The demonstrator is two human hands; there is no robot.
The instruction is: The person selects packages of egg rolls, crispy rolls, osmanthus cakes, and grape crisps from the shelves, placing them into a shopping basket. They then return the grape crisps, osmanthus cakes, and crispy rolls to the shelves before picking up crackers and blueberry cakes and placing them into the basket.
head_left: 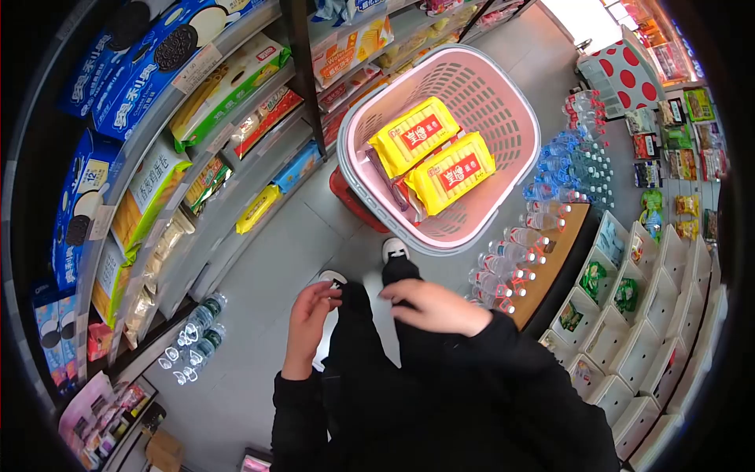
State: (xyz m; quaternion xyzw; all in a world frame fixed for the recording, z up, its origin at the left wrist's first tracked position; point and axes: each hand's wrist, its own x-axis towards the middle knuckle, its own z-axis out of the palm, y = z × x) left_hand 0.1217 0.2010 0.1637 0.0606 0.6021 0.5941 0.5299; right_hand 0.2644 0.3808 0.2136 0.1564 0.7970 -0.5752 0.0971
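Pink basket: the pink shopping basket (510,157) with a grey rim sits ahead of the knees, with something red (355,206) showing under its near left edge (can't tell what, sorry).
Yellow packs: two yellow snack packets with red labels, upper one (409,149) and lower one (481,155), lie side by side in the basket. A dark purple wrapper (377,165) peeks out beside them, mostly hidden.
Left hand: the left hand (311,316) is over the left knee, fingers loosely curled, nothing in them.
Right hand: the right hand (436,305) is over the right leg, fingers a bit bent and blurry, nothing held there either.
Legs: black trousers (358,330), white shoe (395,249) just short of the basket, grey floor tiles (295,228) around.
Left shelves: big blue Oreo boxes (169,59) up top, a green-and-yellow egg roll box (149,185) lower down, and clear water bottles (200,338) on the floor.
Right side: red-capped water bottles (495,271) in rows by a wood-edged unit (568,236), then white bins (609,338), a few with green packets (594,279).
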